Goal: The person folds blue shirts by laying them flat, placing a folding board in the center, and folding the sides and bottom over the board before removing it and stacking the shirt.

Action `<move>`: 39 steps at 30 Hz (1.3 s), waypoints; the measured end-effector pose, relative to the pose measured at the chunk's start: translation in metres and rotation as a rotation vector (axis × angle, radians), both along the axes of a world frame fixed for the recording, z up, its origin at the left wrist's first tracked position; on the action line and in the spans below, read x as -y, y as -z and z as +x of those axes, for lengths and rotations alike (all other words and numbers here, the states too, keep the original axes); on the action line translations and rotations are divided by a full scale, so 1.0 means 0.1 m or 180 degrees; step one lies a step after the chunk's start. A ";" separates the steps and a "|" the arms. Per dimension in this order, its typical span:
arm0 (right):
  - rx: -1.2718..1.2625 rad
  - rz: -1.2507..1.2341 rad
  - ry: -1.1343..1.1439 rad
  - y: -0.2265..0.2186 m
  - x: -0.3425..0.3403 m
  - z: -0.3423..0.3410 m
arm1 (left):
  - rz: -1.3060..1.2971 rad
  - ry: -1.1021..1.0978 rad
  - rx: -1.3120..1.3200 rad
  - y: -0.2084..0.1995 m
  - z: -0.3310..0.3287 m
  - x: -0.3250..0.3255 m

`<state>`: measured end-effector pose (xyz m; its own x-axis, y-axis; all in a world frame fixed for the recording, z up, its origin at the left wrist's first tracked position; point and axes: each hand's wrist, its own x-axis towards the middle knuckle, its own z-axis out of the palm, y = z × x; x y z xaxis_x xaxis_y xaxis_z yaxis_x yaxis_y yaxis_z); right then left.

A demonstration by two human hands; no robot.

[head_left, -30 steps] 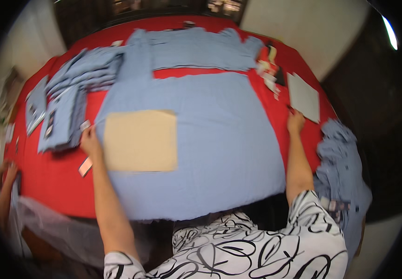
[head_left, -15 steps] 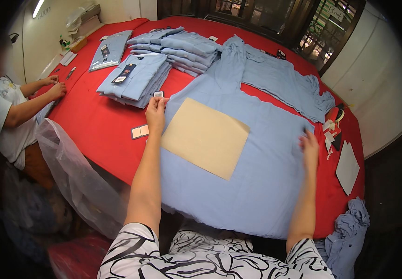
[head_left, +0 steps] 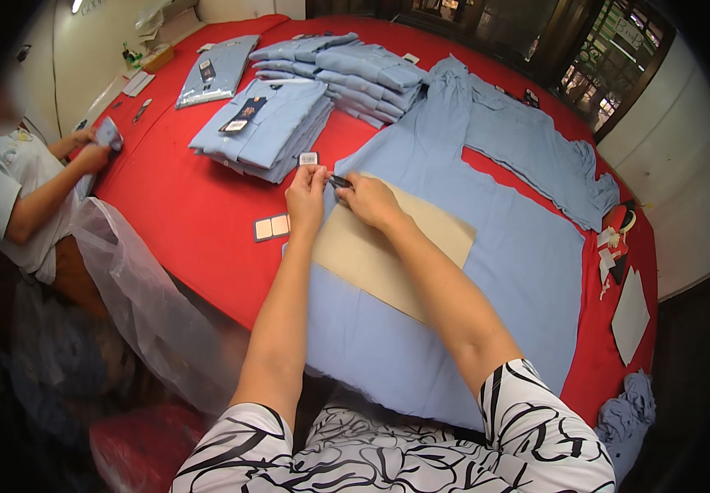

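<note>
A light blue shirt (head_left: 527, 246) lies spread in front of me, with a tan sheet of card (head_left: 437, 230) on top of it. My left hand (head_left: 307, 193) is closed in a pinch at the shirt's left edge, just above the card's corner. Close beside it, my right hand (head_left: 371, 200) grips small black thread snips (head_left: 339, 181), their tip pointing at the left fingertips. What exactly the left fingers pinch is too small to tell apart from the shirt edge. My right forearm crosses over the card and hides part of it.
Folded blue shirts with tags (head_left: 265, 123) form a stack on the red cloth (head_left: 207, 246), and more piles (head_left: 371, 70) lie behind. Another blue shirt (head_left: 527, 140) is spread at the far right. At the left, a co-worker (head_left: 34, 181) handles a small item near a clear plastic sheet (head_left: 141, 279).
My right hand has swung from the shirt's right side across to the left edge, bringing the snips beside my left hand. The co-worker has lifted a small bluish item.
</note>
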<state>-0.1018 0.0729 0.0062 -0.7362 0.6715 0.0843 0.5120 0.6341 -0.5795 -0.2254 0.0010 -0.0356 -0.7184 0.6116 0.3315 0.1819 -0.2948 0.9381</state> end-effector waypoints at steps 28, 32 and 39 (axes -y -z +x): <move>0.0547 0.0764 0.5244 0.16 0.17 5.62 | -0.1097 0.0961 -0.0366 0.14 -0.62 -0.24; 0.0562 0.0874 0.5347 0.10 -0.01 5.74 | -0.1176 0.0215 -0.1880 -0.25 -0.42 0.00; -0.0712 0.1008 0.2795 -0.06 -0.11 4.45 | -0.0692 0.0373 -0.1298 -0.80 0.09 1.21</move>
<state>0.3435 0.0835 0.0122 0.0740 0.8979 0.4340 0.7773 0.2206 -0.5891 -0.2163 -0.1204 0.0446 -0.4781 0.7672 0.4275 0.5254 -0.1402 0.8392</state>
